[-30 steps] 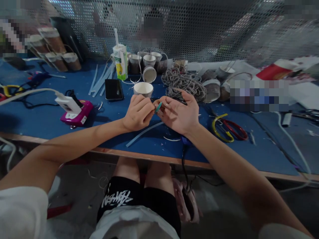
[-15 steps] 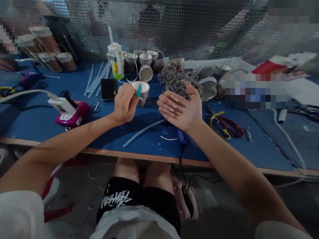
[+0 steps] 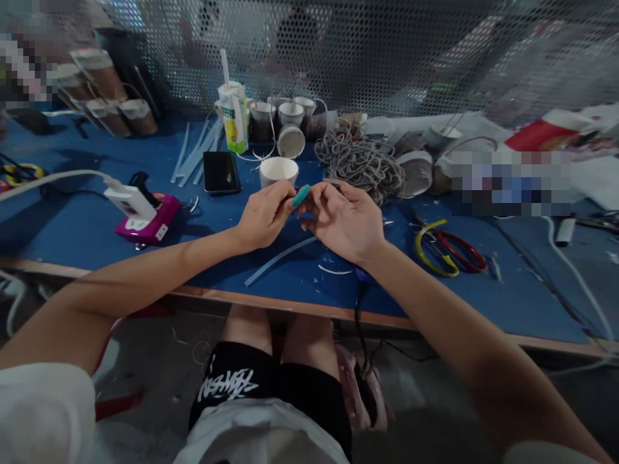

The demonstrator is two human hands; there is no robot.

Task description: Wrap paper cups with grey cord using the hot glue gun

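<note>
My left hand [image 3: 268, 216] is closed in a pinch in the middle of the bench, with a teal cover [image 3: 300, 195] at its thumb tip. My right hand [image 3: 345, 222] meets it from the right, palm partly up and fingers curled in. Whatever the two hands pinch between them is hidden or too small to name. Just behind my left hand stands a paper cup [image 3: 279, 169], white inside. A pale translucent strip [image 3: 278, 261] lies in front of the hands. Behind my right hand is a tangled heap of grey cord [image 3: 360, 164].
A drink carton [image 3: 233, 119] with a straw stands behind a black phone [image 3: 221, 172]. On the left is a purple power socket [image 3: 147, 222] with a white plug. Yellow-and-red-handled pliers [image 3: 449, 251] lie right. More cups [image 3: 264, 119] line the mesh partition [image 3: 362, 58].
My left hand has left the paper cup and moved right and slightly down. My right hand's fingers have curled in, and the two hands now meet.
</note>
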